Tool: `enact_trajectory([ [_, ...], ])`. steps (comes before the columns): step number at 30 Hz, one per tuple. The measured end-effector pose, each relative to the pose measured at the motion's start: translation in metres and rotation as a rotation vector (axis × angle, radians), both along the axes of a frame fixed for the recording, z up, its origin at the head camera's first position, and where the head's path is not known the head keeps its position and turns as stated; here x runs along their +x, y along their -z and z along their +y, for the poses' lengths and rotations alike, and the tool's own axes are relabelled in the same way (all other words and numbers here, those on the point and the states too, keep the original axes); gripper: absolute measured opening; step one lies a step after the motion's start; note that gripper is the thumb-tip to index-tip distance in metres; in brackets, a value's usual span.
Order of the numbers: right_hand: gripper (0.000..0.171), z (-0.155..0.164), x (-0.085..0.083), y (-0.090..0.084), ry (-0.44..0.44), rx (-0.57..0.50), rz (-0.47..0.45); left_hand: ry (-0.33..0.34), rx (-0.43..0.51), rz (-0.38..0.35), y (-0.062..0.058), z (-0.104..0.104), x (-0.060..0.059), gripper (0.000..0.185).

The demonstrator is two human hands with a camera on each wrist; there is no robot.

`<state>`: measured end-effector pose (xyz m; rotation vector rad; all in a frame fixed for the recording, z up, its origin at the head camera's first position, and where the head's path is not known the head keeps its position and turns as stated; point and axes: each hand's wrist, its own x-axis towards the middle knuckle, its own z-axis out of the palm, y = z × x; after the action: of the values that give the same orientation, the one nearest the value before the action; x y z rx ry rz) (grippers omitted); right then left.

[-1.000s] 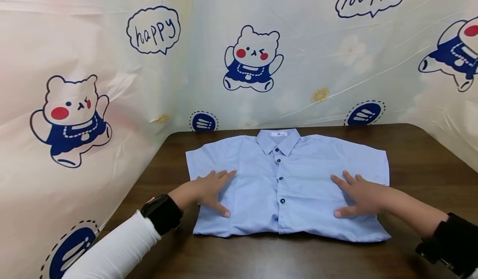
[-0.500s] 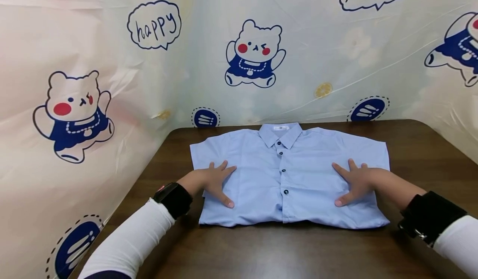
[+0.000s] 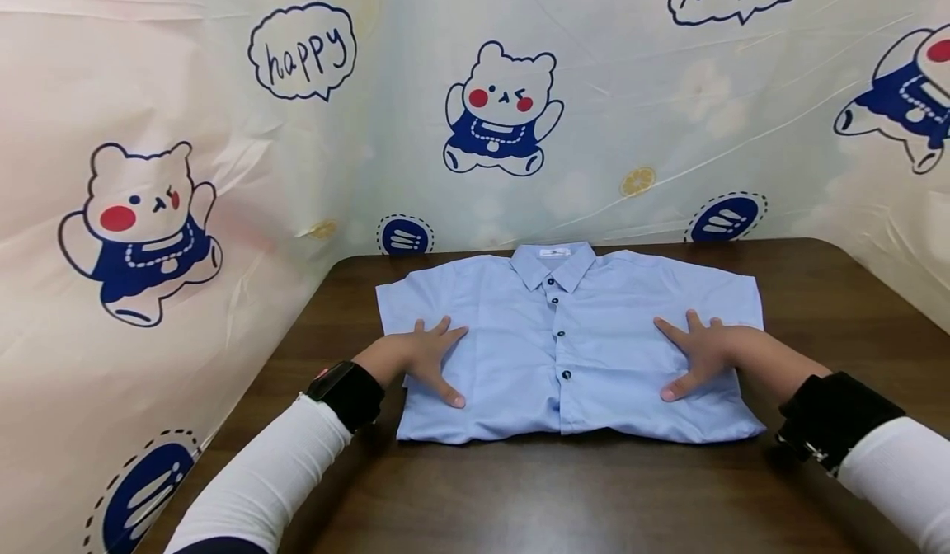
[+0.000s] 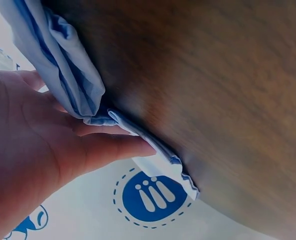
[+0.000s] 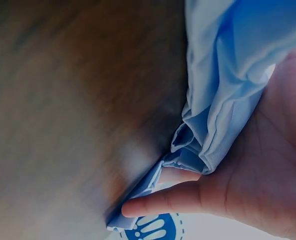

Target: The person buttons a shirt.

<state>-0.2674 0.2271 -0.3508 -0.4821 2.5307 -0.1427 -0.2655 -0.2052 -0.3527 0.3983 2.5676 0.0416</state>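
Observation:
A light blue short-sleeved shirt (image 3: pixel 512 373) lies front up, its collar toward the far side and its lower part folded under. Dark buttons run down its middle. My left hand (image 3: pixel 429 358) rests on the shirt's left side, fingers spread and thumb toward the lower edge. On the opposite side my right hand (image 3: pixel 705 352) lies in the same spread way. In the left wrist view, layered shirt edges (image 4: pixel 70 75) sit beside the extended fingers of the left hand (image 4: pixel 33 145). The right wrist view shows folded layers (image 5: pixel 217 120) next to the palm of the right hand (image 5: pixel 267 185).
The dark brown wooden table (image 3: pixel 519 496) extends in front of the shirt and to both sides. Behind it hangs a pale curtain (image 3: pixel 594 125) printed with bears and words, which also closes in the left side. Each wrist wears a black band (image 3: pixel 345 393).
Both hands and the shirt have slid slightly toward the back of the table, and the shirt's lower edge sits farther away. The head view has shifted a little. The fingers stay spread.

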Motion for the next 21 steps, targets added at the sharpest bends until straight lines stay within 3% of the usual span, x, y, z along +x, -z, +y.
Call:
enact_trajectory([
  [10, 0.126, 0.000, -0.008, 0.001, -0.009, -0.002, 0.001, -0.009, 0.007, 0.011, 0.000, -0.002, -0.001, 0.126],
  [15, 0.124, 0.000, -0.003, 0.002, -0.027, -0.058, 0.025, -0.011, 0.048, 0.021, 0.004, -0.005, 0.003, 0.121],
  [18, 0.121, -0.002, 0.007, 0.002, -0.075, -0.108, 0.147, 0.020, 0.094, 0.087, 0.004, -0.009, 0.012, 0.116],
  [21, 0.116, -0.009, 0.019, -0.004, -0.143, -0.155, 0.334, 0.070, 0.156, 0.213, -0.002, -0.011, 0.024, 0.112],
])
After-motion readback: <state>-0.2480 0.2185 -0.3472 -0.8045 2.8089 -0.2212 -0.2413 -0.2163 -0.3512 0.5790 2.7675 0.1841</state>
